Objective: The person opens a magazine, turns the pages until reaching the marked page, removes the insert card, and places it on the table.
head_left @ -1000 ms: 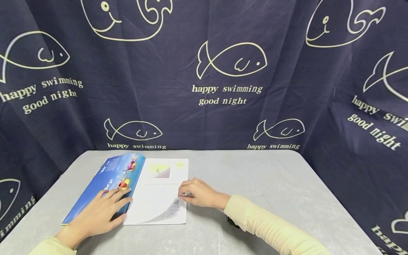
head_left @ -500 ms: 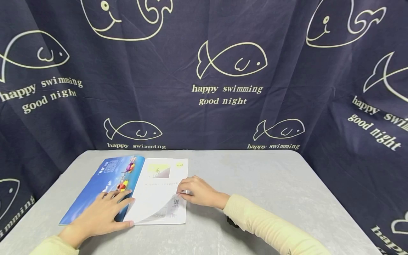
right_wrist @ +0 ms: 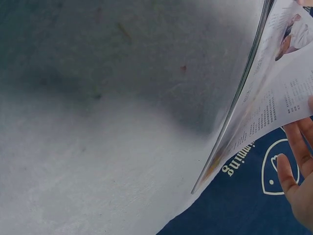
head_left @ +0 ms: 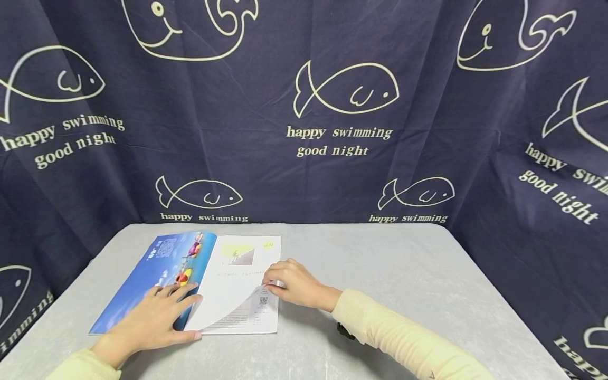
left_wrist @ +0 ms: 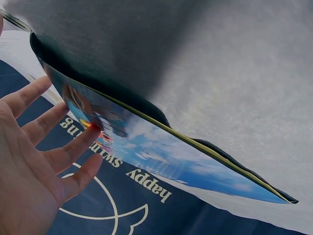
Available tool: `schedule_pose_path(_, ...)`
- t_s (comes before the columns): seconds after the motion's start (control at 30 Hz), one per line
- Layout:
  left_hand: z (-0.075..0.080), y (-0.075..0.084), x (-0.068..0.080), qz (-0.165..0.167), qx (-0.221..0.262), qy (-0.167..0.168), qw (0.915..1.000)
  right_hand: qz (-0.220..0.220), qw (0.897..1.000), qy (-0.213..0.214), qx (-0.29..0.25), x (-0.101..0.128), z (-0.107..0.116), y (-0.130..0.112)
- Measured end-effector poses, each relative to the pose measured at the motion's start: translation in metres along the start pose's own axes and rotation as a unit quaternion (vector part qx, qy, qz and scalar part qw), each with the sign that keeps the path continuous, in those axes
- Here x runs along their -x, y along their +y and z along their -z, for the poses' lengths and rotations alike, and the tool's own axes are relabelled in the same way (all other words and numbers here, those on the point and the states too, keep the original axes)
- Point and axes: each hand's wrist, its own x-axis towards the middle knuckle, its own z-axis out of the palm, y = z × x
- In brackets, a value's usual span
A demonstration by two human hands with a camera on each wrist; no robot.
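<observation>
Book (head_left: 190, 279) lies open near the surface's (head_left: 404, 274) left edge. My left hand (head_left: 152, 319) rests flat on the cover, fingers apart. Right hand (head_left: 292, 285) pinches a lifting page (head_left: 233, 301); a hard pull could crease or tear it.

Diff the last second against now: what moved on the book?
The right hand, pinching the lower corner of the white page, has drawn it up and leftward, so the curl is larger and more of the page beneath shows. The left hand slid slightly toward the near edge, its fingers still flat on the blue cover. The book's place on the table is unchanged.
</observation>
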Motion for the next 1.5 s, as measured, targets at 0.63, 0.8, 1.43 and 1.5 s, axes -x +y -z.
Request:
schedule_pose_path(0.63,-0.001,-0.002,-0.003,-0.008,-0.001,0.011,0.9999,-0.013,1.000,-0.003,-0.002,0.003,0.003,0.000)
schedule_pose_path(0.8,-0.001,-0.002,-0.002,-0.006,-0.004,0.008,0.9999,-0.033,0.999,-0.012,-0.011,0.005,0.005,-0.001)
schedule_pose_path(1.43,0.003,-0.006,0.000,-0.019,-0.013,0.037,0.9990,-0.052,0.998,0.010,-0.038,0.012,0.006,0.002)
schedule_pose_path(1.5,0.002,-0.006,0.000,-0.018,-0.016,0.041,0.9989,-0.051,0.998,0.003,-0.039,0.013,0.006,0.002)
